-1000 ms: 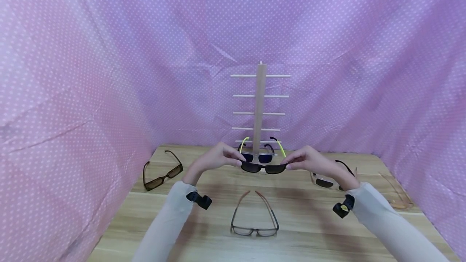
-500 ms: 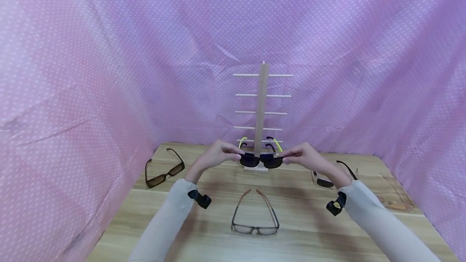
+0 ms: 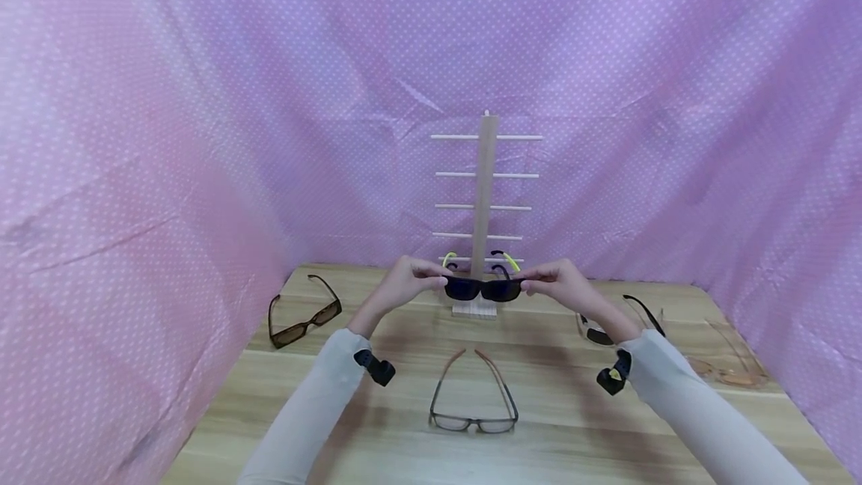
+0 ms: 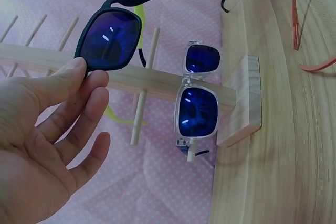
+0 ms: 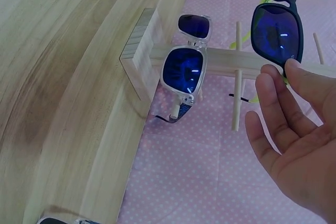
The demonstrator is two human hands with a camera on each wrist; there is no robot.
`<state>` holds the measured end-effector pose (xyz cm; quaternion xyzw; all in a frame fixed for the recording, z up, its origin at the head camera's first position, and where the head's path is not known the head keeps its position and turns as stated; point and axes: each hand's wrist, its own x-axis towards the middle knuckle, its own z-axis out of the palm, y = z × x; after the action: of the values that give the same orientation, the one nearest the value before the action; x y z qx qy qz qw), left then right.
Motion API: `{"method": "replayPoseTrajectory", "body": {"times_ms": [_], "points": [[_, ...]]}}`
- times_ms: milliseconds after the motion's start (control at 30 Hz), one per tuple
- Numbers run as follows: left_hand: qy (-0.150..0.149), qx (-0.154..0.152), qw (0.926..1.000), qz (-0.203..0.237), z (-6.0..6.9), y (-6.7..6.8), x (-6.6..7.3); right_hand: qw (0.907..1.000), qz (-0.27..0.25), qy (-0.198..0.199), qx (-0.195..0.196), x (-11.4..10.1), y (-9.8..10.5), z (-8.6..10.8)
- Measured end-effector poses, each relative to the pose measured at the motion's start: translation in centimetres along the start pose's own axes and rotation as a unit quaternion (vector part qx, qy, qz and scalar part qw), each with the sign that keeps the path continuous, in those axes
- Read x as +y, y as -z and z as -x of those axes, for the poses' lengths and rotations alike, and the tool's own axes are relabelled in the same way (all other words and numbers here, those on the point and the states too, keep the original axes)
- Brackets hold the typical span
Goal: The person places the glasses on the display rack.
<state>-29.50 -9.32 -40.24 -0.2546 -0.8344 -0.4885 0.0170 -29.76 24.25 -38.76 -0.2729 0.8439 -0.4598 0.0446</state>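
Between my two hands is a pair of black-framed sunglasses point(image 3: 501, 290) with dark blue lenses and yellow-green temples pointing away from me. My left hand point(image 3: 408, 283) pinches one end of the frame between thumb and fingers, and my right hand point(image 3: 562, 287) pinches the other end. Behind them stands a wooden glasses stand point(image 3: 483, 193) with several rows of pegs. Clear-framed sunglasses point(image 4: 198, 111) with blue lenses sit on its lowest peg, mostly hidden in the head view. In both wrist views, the held pair is near the second-lowest peg point(image 5: 237, 100); contact cannot be told.
Grey-framed eyeglasses point(image 3: 474, 424) with brown temples lie at the front of the wooden table point(image 3: 404, 455). Brown tortoiseshell sunglasses point(image 3: 306, 326) are at left. On the right are dark-lensed sunglasses point(image 3: 598, 336), partly behind my forearm, and clear-framed glasses point(image 3: 737, 378). A pink dotted cloth point(image 3: 337, 96) surrounds the table.
Both hands have carried the black-framed sunglasses slightly upward and toward the stand. In the head view they now cover the clear-framed pair's lenses. The grip at both ends stays the same.
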Motion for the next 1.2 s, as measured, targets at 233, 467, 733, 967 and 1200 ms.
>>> {"method": "replayPoseTrajectory", "body": {"times_ms": [233, 467, 733, 967, 1200], "points": [[0.01, 0.018, 0.9997, 0.012, -0.6, -0.2, -0.4, 0.9996, 0.015, 0.005, 0.024, 0.5, -0.2, -0.4], [0.016, 0.037, 0.999, 0.016, -0.9, -0.5, -0.8, 0.9993, 0.008, 0.007, 0.036, 0.9, -0.7, -1.1], [0.033, 0.062, 0.9974, 0.019, -1.4, -0.7, -1.0, 0.9984, 0.018, -0.009, 0.054, 1.4, -0.8, -1.9], [0.036, 0.074, 0.9965, 0.014, -2.0, -0.8, -1.2, 0.9973, -0.001, -0.001, 0.073, 1.7, -1.0, -2.6], [0.04, 0.093, 0.9947, -0.02, -2.5, -1.0, -1.5, 0.9956, 0.0, -0.017, 0.092, 1.4, -1.5, -3.2]]}}
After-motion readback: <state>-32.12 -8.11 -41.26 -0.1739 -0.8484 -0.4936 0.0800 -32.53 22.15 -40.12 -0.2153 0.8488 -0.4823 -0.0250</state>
